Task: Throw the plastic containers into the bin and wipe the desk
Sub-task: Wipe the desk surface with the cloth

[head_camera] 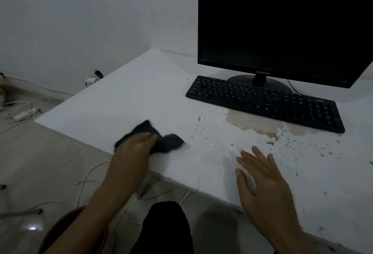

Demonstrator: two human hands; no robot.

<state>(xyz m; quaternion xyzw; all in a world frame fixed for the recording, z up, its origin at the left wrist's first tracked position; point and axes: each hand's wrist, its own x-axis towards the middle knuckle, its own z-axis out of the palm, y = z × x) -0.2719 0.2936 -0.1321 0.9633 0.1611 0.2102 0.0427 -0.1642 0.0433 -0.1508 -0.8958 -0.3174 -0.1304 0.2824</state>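
On the far left, cables (24, 112) lie on the floor (50, 163), and a red rim (60, 225), perhaps the bin, shows at the bottom; I cannot tell what it is. No plastic container is visible anywhere, so I judge that the throwing part is probably done, though the pictures cannot confirm it.

The left hand (133, 150) is on the cloth (159, 138), near the left front edge of the white surface (125, 96). The fingers lie over the cloth and bend a little around it; the hand seems to press it down and hold it. The cloth is dark, crumpled and slightly blurred.

The right hand (262, 183) is more to the right, near the front edge. It is open, with fingers straight and spread, and it holds nothing. Whether it touches the surface or floats just above it, I cannot tell.

Further right, a brownish spill (256, 124) lies just in front of the keyboard (268, 102), with many small dark splashes (292, 146) around it. The monitor (282, 21) stands behind, switched off. The wiping looks hardly begun: the spill and splashes are left, well apart from the cloth.
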